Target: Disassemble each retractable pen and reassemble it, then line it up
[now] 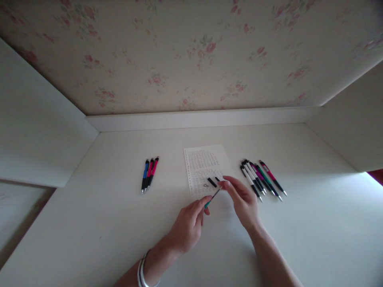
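Note:
My left hand point(190, 223) has its fingers closed around the green barrel point(207, 204) of a pen that is partly taken apart. A thin dark refill point(215, 194) sticks out of the barrel, up and to the right. My right hand point(243, 199) pinches the far end of this refill between thumb and fingers. Just beyond the hands, a black tube-shaped grip point(212, 182), a smaller black piece point(217, 179) and a tiny silvery part point(206, 185) lie on a handwritten sheet of paper point(203, 156). Whether the silvery part is a spring or a tip I cannot tell.
Left of the paper, a blue pen point(145, 175) and two pink pens point(153, 174) lie side by side. To the right is a group of several pens point(260, 179) in white, purple, green and pink. A white desk point(119, 239) carries everything, with side panels and a flowered wall point(185, 59) behind.

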`<state>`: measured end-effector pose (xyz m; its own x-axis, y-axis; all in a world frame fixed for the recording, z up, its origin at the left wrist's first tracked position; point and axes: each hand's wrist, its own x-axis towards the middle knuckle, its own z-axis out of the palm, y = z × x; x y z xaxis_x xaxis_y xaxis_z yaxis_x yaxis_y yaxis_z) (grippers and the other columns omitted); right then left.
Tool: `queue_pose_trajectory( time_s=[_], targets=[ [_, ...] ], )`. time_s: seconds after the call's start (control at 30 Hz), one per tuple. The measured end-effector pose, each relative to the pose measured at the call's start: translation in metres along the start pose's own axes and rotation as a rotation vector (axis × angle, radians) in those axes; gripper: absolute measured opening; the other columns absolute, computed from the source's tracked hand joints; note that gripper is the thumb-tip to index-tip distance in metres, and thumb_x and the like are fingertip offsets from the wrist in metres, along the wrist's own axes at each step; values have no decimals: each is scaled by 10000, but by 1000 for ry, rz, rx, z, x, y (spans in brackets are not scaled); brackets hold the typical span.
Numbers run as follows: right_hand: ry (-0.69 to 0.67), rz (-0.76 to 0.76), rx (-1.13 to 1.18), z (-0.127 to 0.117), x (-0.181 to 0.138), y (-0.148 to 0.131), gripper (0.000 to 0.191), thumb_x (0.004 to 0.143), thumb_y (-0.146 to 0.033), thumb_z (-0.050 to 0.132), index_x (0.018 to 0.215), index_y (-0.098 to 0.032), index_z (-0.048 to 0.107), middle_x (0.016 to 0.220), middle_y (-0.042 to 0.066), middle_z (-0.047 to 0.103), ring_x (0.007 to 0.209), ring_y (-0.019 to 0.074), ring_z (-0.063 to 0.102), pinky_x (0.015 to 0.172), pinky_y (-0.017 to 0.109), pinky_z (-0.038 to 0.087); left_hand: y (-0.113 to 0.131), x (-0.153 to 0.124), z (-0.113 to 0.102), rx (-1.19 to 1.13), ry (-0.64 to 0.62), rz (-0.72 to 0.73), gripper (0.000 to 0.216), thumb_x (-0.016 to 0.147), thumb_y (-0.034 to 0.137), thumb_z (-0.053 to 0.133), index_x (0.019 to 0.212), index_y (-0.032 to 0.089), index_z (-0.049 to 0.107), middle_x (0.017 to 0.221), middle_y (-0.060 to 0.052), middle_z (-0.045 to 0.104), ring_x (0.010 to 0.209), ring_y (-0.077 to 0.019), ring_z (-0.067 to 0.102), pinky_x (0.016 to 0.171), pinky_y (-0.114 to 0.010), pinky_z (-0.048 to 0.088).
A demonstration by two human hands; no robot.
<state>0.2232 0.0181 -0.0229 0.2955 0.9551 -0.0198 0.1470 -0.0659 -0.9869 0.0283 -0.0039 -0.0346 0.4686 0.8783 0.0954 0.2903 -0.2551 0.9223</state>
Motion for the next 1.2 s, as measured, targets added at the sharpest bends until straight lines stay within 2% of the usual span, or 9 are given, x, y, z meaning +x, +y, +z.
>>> queue_pose_trajectory(
  time_s=[0.1,0.17,0.37,0.5,0.6,0.7,0.87,1.1,1.2],
  targets=[
    [-197,76,249,1,-3,-5,336,803,-381,741,1093,-216,698,949,80,780,860,220,736,797,363,599,-1,0,1,-13,18,-9,438,960,95,379,1368,202,499,885,-36,642,662,-117,546,738,-275,515],
    [-233,110,293,3,-4,-7,332,752,-342,793,1050,-221,710,925,71,783,838,211,737,782,349,604,-1,0,2,-11,21,-3,448,957,88,374,1374,202,494,874,-34,634,663,-118,546,732,-274,513],
    [-116,162,381,5,-1,-8,286,691,-328,835,928,-210,729,823,53,780,745,197,733,714,332,610,-2,0,2,22,20,15,486,928,44,372,1364,209,508,878,-33,630,669,-121,543,741,-279,512],
    [73,83,418,-1,5,-5,282,713,-322,822,949,-225,703,854,38,772,726,172,717,723,329,592,-1,0,0,29,2,8,538,880,1,402,1365,212,501,904,-30,631,653,-112,526,717,-267,509],
    [240,-16,255,-8,10,1,212,742,-344,794,893,-220,712,865,37,760,757,177,703,750,339,571,-1,0,0,36,2,5,525,887,7,398,1363,204,496,918,-36,636,642,-108,516,697,-264,507],
    [299,-131,-106,-12,12,7,183,797,-375,739,888,-217,747,892,58,749,827,214,690,769,366,553,-1,0,1,49,13,10,477,920,40,380,1358,191,495,915,-42,643,628,-106,510,688,-267,506],
    [215,-387,-518,-10,14,13,202,921,-346,586,940,-257,766,998,61,738,880,220,683,783,366,538,-1,0,1,49,9,6,427,958,91,355,1349,189,497,915,-44,648,614,-104,509,656,-256,496],
    [16,-618,-727,-2,12,15,223,929,-226,550,1013,-271,752,954,50,754,887,236,652,807,406,505,2,1,1,68,2,1,417,961,98,352,1341,171,507,914,-53,657,641,-116,541,719,-273,519],
    [-47,-640,-819,0,12,15,238,921,-200,551,1032,-273,750,981,53,760,907,251,637,803,423,477,1,1,1,74,0,4,418,961,98,349,1346,159,501,916,-59,659,655,-121,549,746,-285,523]
  ],
)
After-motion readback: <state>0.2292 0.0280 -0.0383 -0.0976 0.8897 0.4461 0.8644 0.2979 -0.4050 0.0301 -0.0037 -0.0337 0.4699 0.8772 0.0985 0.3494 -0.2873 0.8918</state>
